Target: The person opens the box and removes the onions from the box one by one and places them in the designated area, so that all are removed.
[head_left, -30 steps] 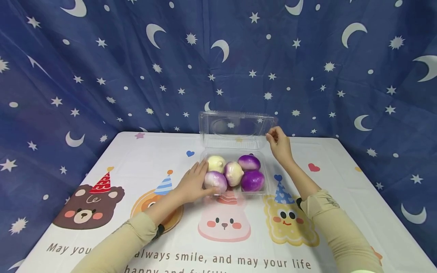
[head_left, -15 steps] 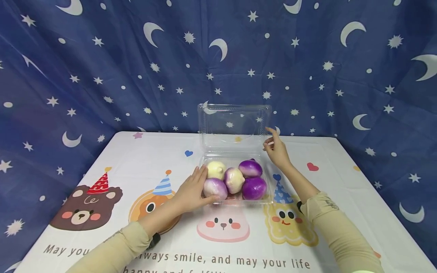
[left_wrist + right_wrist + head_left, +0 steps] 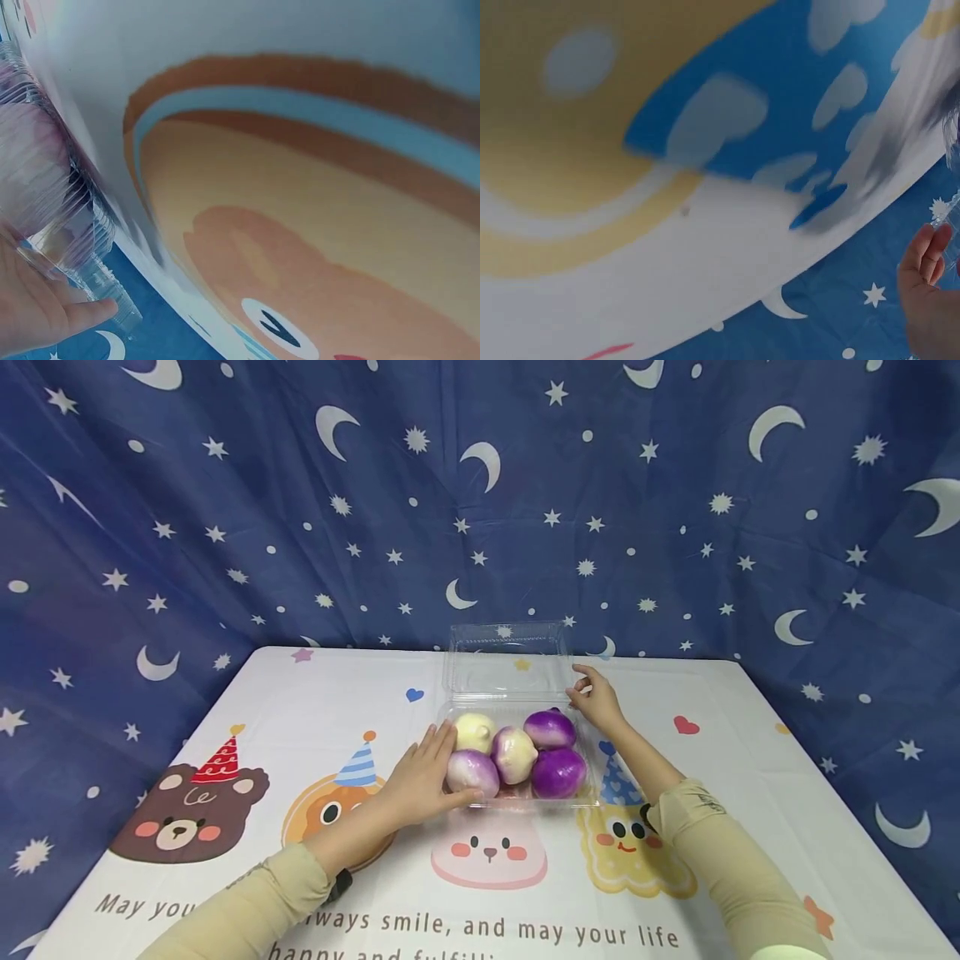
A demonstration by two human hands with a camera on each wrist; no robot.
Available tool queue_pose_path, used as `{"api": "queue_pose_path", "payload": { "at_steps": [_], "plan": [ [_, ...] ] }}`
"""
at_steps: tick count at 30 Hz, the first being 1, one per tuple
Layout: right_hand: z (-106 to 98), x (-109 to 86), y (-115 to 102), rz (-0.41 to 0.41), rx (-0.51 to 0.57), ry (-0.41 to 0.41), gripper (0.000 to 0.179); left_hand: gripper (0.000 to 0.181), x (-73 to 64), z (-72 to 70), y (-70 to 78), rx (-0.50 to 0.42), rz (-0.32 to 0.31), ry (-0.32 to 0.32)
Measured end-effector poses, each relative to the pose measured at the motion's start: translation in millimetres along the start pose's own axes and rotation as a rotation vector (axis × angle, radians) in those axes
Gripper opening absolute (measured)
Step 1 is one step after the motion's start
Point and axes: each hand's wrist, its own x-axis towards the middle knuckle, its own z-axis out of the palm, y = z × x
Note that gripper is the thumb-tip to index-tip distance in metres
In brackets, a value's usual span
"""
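Note:
A clear plastic clamshell container (image 3: 517, 803) lies on the table with its hinged lid (image 3: 487, 672) tipped back. Inside sit several glossy, round toy vegetables, like onions or turnips: a cream one (image 3: 473, 732), a pale violet one (image 3: 472, 773), a white-and-purple one (image 3: 514, 756) and deep purple ones (image 3: 558, 773). My left hand (image 3: 417, 781) rests along the container's left side, fingers straight, thumb at the front corner. Beside the lid's right edge is my right hand (image 3: 602, 702), index finger extended, the others loosely bent. Its fingertips seem to touch the lid; the contact is too small to tell.
A white tablecloth (image 3: 360, 689) with printed cartoon figures and lettering covers the table. Behind its far edge hangs a blue curtain (image 3: 300, 560) with moons and stars, close behind the lid.
The container has slid a little towards me, then stayed put. Its lid has tipped farther back, while my right hand has loosened from the lid's edge and moved lower and left.

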Motion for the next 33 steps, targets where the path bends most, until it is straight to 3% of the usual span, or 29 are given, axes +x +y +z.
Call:
{"api": "queue_pose_path", "payload": {
  "at_steps": [7,11,18,20,25,28,33],
  "plan": [
    [1.5,5.0,1.9,0.090,0.073,-0.034,0.052,0.103,1.6,-0.9,-0.2,0.011,-0.006,-0.017],
    [4.3,14.9,20.6,0.056,0.118,-0.071,0.050,0.103,2.3,-2.0,0.3,0.005,-0.012,-0.019],
    [32.4,82.4,160.0,-0.052,0.240,-0.070,0.053,0.103,2.3,-0.4,0.6,0.023,-0.017,-0.018],
    [32.9,85.3,166.5,-0.055,0.251,-0.086,0.054,0.103,3.3,0.3,0.4,0.022,-0.021,-0.017],
    [25.3,70.5,131.2,0.044,0.169,-0.100,0.053,0.104,5.6,1.6,0.5,0.020,-0.036,-0.017],
    [24.4,62.9,119.8,0.019,0.179,-0.063,0.052,0.104,5.9,1.4,1.0,0.014,-0.044,-0.011],
    [11.2,22.8,41.3,0.101,0.111,-0.053,0.045,0.104,4.0,1.2,0.9,0.002,-0.046,-0.009]
  ]
}}
